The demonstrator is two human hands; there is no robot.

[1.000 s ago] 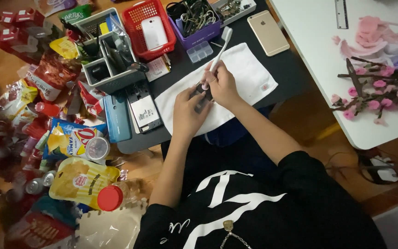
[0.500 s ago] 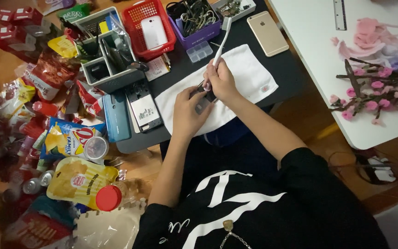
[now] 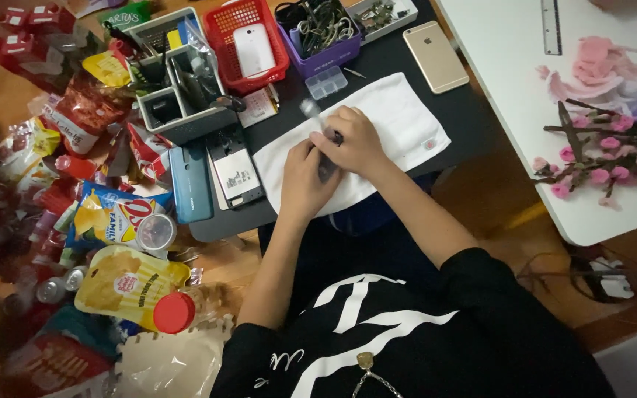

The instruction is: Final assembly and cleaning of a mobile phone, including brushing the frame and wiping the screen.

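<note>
Both hands meet over a white towel (image 3: 399,121) spread on a dark low table (image 3: 473,110). My right hand (image 3: 355,144) grips a white toothbrush (image 3: 310,109), whose blurred head pokes out up and to the left of the fingers. My left hand (image 3: 302,180) lies just below and left of it, fingers closed around a small dark object (image 3: 327,168) that shows between the two hands. Most of that object is hidden by my fingers.
A gold phone (image 3: 435,55), clear pill box (image 3: 327,82), purple basket (image 3: 318,37), red basket (image 3: 252,44), grey organiser (image 3: 182,96) and an opened device (image 3: 236,175) stand on the table. Snack bags (image 3: 112,221) cover the floor at left. A white table with pink flowers (image 3: 599,147) is at right.
The toothbrush, which pointed long up and to the right toward the baskets, has swung over to the upper left of my right hand and is motion-blurred. Both hands stay together on the towel.
</note>
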